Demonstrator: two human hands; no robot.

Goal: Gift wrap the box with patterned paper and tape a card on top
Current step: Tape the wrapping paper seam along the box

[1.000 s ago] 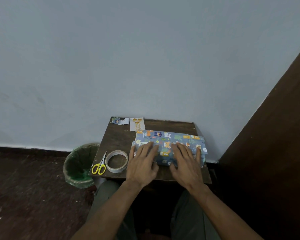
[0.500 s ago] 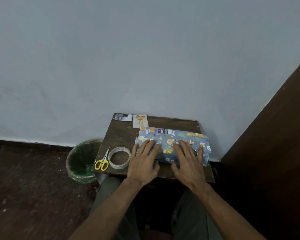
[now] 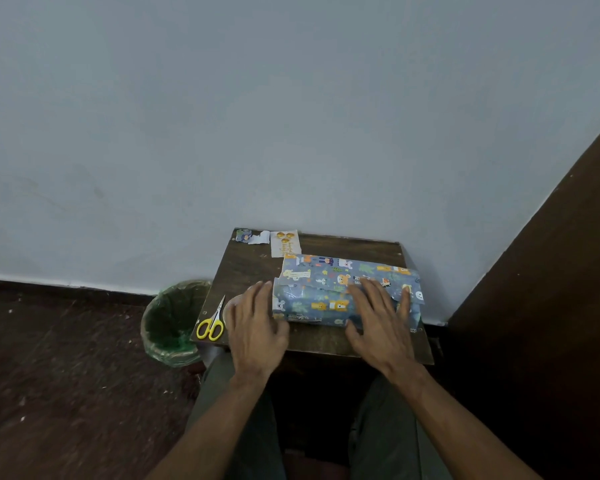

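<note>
Wrapped box (image 3: 347, 292) lies on the right half of the small dark table (image 3: 323, 341), long axis running left to right across the view, far long edge toward the wall; blue animal-print paper covers it, with a loose overlapping flap along the top. Right hand (image 3: 383, 317) rests palm down on the box's top right part, fingers spread and straight, pressing the paper flat; grip released, nothing pinched. Left hand (image 3: 257, 323) is off the box, just beside its left end, palm down, fingers extended and relaxed, slightly blurred; grip released, holding nothing. It covers most of the tape roll (image 3: 230, 304), only a pale arc of which shows at its left. Yellow-handled scissors (image 3: 212, 323) lie at the table's near left corner, blades pointing away from the person. Card (image 3: 284, 244) with orange balloons lies flat at the far edge, near the box's far left corner. Paper scraps (image 3: 252, 236) sit at the far left corner. Bin (image 3: 174, 323) with a green liner stands on the floor, left of the table; contents cannot be made out.
</note>
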